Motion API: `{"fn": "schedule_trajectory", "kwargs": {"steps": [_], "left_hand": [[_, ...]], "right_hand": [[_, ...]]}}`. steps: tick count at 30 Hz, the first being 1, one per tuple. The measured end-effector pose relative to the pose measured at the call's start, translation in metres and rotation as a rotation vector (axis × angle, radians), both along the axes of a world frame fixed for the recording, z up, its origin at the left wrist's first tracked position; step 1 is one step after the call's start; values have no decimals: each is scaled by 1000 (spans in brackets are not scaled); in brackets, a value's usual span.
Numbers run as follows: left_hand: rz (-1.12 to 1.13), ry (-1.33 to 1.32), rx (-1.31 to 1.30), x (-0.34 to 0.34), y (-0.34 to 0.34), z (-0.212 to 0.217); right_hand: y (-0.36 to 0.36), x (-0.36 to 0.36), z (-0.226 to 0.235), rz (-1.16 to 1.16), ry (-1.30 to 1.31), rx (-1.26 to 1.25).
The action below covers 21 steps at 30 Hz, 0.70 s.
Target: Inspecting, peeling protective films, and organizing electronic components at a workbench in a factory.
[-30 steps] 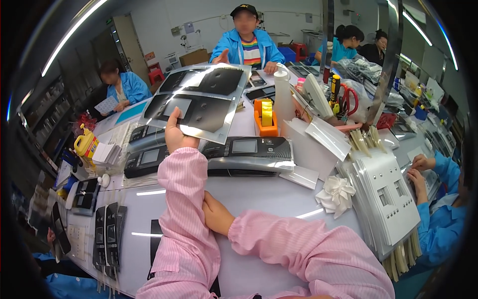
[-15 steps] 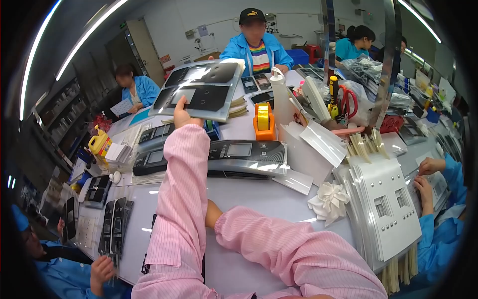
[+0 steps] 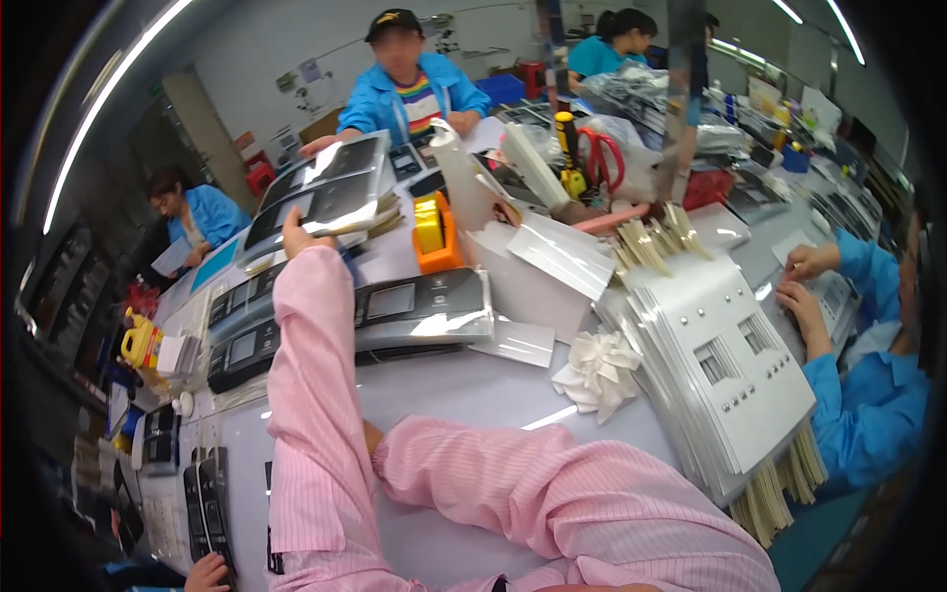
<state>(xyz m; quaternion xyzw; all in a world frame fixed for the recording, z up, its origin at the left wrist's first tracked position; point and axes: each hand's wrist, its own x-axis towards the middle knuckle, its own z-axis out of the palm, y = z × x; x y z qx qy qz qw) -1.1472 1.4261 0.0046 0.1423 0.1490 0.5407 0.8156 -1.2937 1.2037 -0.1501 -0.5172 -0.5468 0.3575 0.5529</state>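
My left hand (image 3: 304,237) reaches far over the table, thumb on top of a stack of glossy black panels (image 3: 330,193) in clear film. The fingers beneath the stack are hidden. A co-worker's hand (image 3: 330,144) is at the stack's far edge; I cannot tell whether it grips it. Below my outstretched hand lie more black panels (image 3: 419,301), fanned in a pile, with others on the left (image 3: 244,347). My right hand is hidden behind my left sleeve; only its wrist (image 3: 373,439) shows, near the table top.
An orange tape dispenser (image 3: 434,235) stands just right of the stack, near a white bottle (image 3: 459,173). Red scissors (image 3: 600,158) stand behind. A pile of white panels (image 3: 735,365) lies at right, beside a white fabric bow (image 3: 597,375). Co-workers sit around the table.
My view has turned right, so the scene sits further left. The co-worker across has a hand out at the far edge of the stack, which my left hand still holds.
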Motion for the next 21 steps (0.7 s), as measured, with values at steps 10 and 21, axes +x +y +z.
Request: {"fn": "schedule_trajectory", "kwargs": {"steps": [10,21], "left_hand": [[126,119,22,-50,21,8],[-69,102,248,-3,-51,73]], "right_hand": [[7,-90,1,134,-86,83],[1,-28,2,241,-157,93]]}}
